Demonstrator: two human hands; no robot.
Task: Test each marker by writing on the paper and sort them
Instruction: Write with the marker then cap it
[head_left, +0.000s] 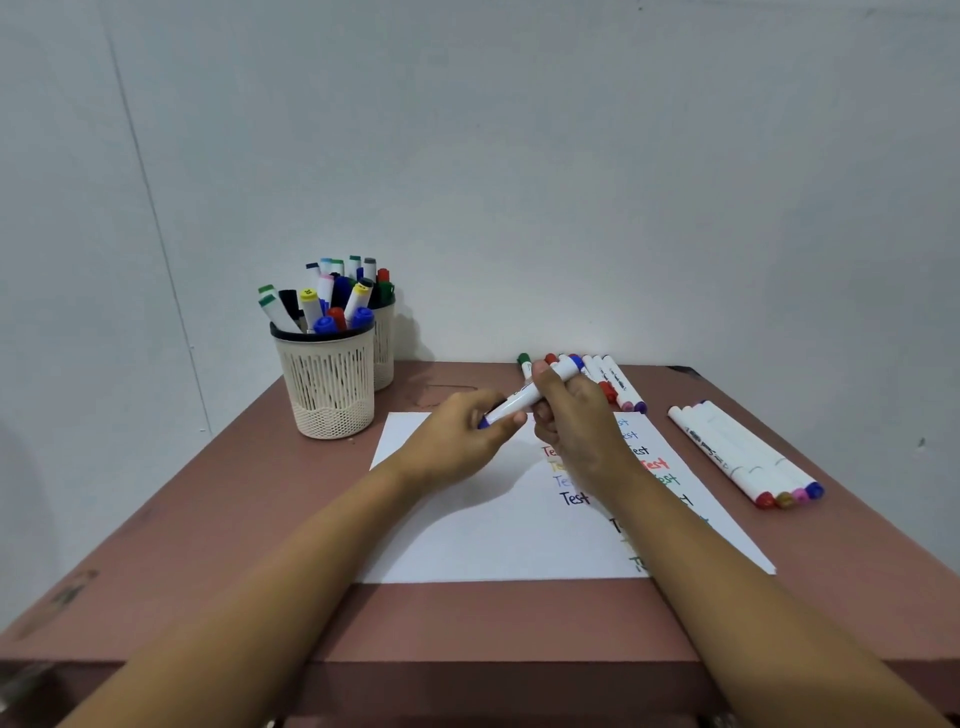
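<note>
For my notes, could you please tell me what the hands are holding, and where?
One blue marker: left hand pinches its lower end, right hand grips its barrel.

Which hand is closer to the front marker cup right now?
Left. The left hand is just right of the cup, over the paper's far corner; the right hand sits farther right, beyond it. Both hold one blue marker.

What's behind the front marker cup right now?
A second cup stands behind the front cup, holding capped markers. Only its right side and the marker tops show; the rest is covered.
</note>
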